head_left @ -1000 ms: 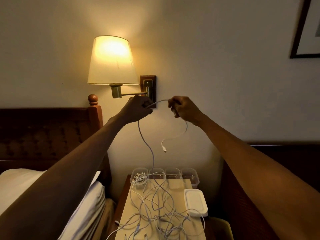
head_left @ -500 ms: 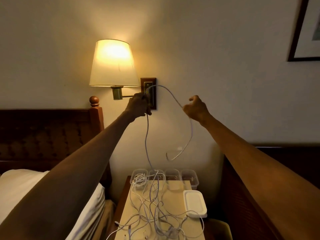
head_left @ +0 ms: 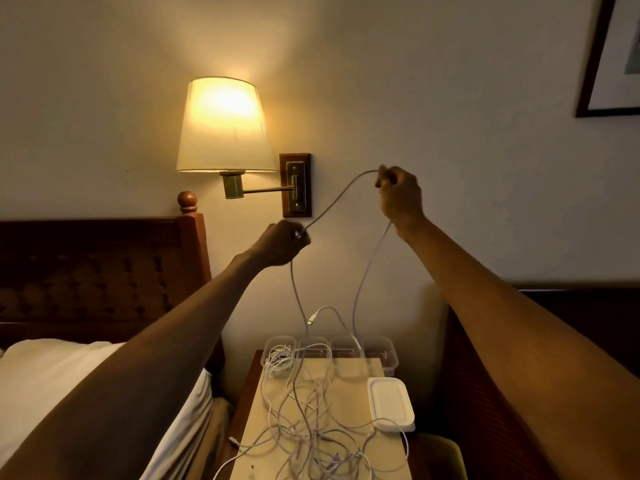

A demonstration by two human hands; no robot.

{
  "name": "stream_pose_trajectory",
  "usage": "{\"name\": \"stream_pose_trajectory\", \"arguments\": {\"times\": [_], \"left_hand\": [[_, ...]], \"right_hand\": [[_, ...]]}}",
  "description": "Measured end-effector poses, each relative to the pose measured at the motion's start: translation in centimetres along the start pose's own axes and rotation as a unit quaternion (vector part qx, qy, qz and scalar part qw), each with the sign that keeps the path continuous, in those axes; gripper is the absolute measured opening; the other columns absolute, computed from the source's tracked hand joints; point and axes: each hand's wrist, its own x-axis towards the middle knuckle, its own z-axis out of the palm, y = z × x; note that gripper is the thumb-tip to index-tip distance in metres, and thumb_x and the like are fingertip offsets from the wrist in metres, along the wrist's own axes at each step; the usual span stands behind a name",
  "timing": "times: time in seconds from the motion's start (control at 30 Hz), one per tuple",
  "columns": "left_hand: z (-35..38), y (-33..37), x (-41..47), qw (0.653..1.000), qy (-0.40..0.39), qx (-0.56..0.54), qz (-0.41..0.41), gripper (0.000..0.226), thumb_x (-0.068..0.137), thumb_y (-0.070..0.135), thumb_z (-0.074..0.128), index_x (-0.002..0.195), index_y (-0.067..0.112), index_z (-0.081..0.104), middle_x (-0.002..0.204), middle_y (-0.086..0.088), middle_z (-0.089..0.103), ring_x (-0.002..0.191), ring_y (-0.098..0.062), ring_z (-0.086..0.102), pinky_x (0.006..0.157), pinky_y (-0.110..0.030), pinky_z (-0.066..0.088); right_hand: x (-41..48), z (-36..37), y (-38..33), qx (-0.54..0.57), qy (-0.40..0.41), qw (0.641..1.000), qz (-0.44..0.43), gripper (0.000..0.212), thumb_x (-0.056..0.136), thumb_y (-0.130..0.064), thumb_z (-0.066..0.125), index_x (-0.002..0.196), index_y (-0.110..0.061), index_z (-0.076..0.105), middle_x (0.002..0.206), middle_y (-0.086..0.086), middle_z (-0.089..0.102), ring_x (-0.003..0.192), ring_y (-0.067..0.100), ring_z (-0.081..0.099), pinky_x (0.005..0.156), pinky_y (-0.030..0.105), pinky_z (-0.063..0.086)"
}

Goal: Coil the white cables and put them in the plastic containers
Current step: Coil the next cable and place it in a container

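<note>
Both hands are raised in front of the wall with one white cable [head_left: 337,199] stretched between them. My left hand [head_left: 280,244] grips it low, below the lamp bracket. My right hand [head_left: 400,192] pinches it higher up and further right. From each hand a strand hangs down to the nightstand; the cable's plug end [head_left: 311,320] dangles above the containers. A tangle of white cables [head_left: 311,431] covers the nightstand top. Several clear plastic containers [head_left: 383,351] stand in a row at its back edge; the leftmost container [head_left: 273,344] holds a coiled cable.
A white container lid [head_left: 391,403] lies on the right of the nightstand [head_left: 349,379]. A lit wall lamp [head_left: 223,126] with its wooden bracket [head_left: 295,185] hangs above. The bed with a wooden headboard [head_left: 104,271] is left; a dark headboard [head_left: 588,313] is right.
My left hand has dropped lower and my right hand has moved up and to the right, pulling the cable taut between them. The hanging loop now reaches down to the containers.
</note>
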Motion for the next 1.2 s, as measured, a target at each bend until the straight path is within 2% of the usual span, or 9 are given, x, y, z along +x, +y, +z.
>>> {"name": "stream_pose_trajectory", "arguments": {"times": [0.2,0.37,0.43,0.53,0.67,0.8,0.9,1.0,1.2], "left_hand": [[-1.9,-2.0,-1.2,0.944,0.038,-0.31,-0.11,0.014,0.101,0.007,0.047,0.105,0.001,0.06,0.084,-0.013,0.065,0.065,-0.017,0.068,0.06,-0.029,0.054],[-4.2,2.6,0.9,0.964,0.126,-0.234,-0.034,0.017,0.103,0.014,0.045,0.106,0.008,0.061,0.074,0.007,0.051,0.06,-0.005,0.049,0.053,-0.019,0.043],[-4.3,4.1,1.7,0.963,0.097,-0.248,-0.036,0.018,0.104,0.017,0.045,0.107,0.009,0.061,0.076,0.004,0.05,0.061,-0.008,0.047,0.055,-0.023,0.042],[-3.8,4.9,2.2,0.968,0.076,-0.237,-0.033,0.017,0.104,0.017,0.045,0.103,0.011,0.061,0.085,-0.003,0.055,0.074,-0.017,0.052,0.064,-0.028,0.047],[-3.4,1.8,1.8,0.992,0.116,-0.053,0.017,0.018,0.103,0.018,0.046,0.102,0.011,0.063,0.081,0.002,0.061,0.068,-0.01,0.058,0.058,-0.019,0.046],[-0.5,-1.1,0.1,0.994,-0.005,0.074,-0.08,0.02,0.101,0.026,0.049,0.108,0.013,0.063,0.101,-0.007,0.067,0.086,-0.018,0.064,0.08,-0.037,0.055],[0.6,-1.0,-1.5,0.966,-0.094,-0.13,-0.203,0.013,0.101,0.014,0.05,0.103,0.004,0.059,0.095,-0.012,0.062,0.08,-0.022,0.062,0.076,-0.037,0.057],[-0.5,-0.7,-1.4,0.881,0.062,-0.442,-0.156,0.019,0.103,0.004,0.038,0.094,0.005,0.054,0.09,-0.016,0.059,0.08,-0.026,0.068,0.069,-0.036,0.062],[-2.9,0.0,0.4,0.92,0.144,-0.354,-0.09,0.018,0.103,0.009,0.041,0.107,0.004,0.057,0.1,-0.028,0.064,0.093,-0.035,0.07,0.081,-0.043,0.059]], "right_hand": [[0.1,-0.8,5.3,-0.164,-0.08,0.974,0.131,0.036,0.097,-0.036,0.047,0.095,-0.009,0.07,0.1,0.011,0.071,0.091,0.031,0.066,0.08,0.04,0.055],[-2.0,0.8,3.7,-0.12,-0.253,0.955,0.096,0.066,0.092,-0.027,0.061,0.147,-0.01,0.028,0.145,0.015,0.043,0.13,0.031,0.046,0.103,0.039,0.04],[-2.5,1.6,2.1,-0.039,-0.282,0.957,0.056,0.073,0.09,-0.035,0.066,0.148,-0.012,0.026,0.142,0.013,0.047,0.126,0.028,0.05,0.098,0.037,0.044],[-2.6,2.4,0.1,0.028,-0.305,0.952,0.015,0.04,0.096,-0.036,0.058,0.121,-0.005,0.055,0.1,0.009,0.065,0.084,0.017,0.063,0.076,0.03,0.051],[-1.4,2.2,-0.1,0.053,-0.206,0.976,-0.042,0.028,0.102,-0.029,0.048,0.09,-0.008,0.063,0.072,0.0,0.053,0.057,0.01,0.045,0.051,0.018,0.041],[0.0,2.5,0.7,0.01,-0.038,0.997,-0.067,0.031,0.103,-0.03,0.044,0.086,-0.011,0.061,0.068,-0.007,0.055,0.059,0.005,0.049,0.058,0.019,0.039],[0.2,2.5,1.3,-0.008,-0.012,0.998,-0.056,0.033,0.103,-0.031,0.043,0.086,-0.011,0.062,0.073,-0.005,0.059,0.064,0.007,0.053,0.06,0.02,0.041],[-0.2,2.4,2.6,-0.063,-0.044,0.995,-0.056,0.034,0.103,-0.033,0.043,0.088,-0.011,0.065,0.08,0.001,0.065,0.07,0.015,0.058,0.066,0.028,0.047],[-0.1,2.4,3.6,-0.061,-0.064,0.996,-0.016,0.034,0.103,-0.035,0.042,0.085,-0.014,0.062,0.088,0.005,0.068,0.073,0.019,0.06,0.072,0.039,0.051]]}}
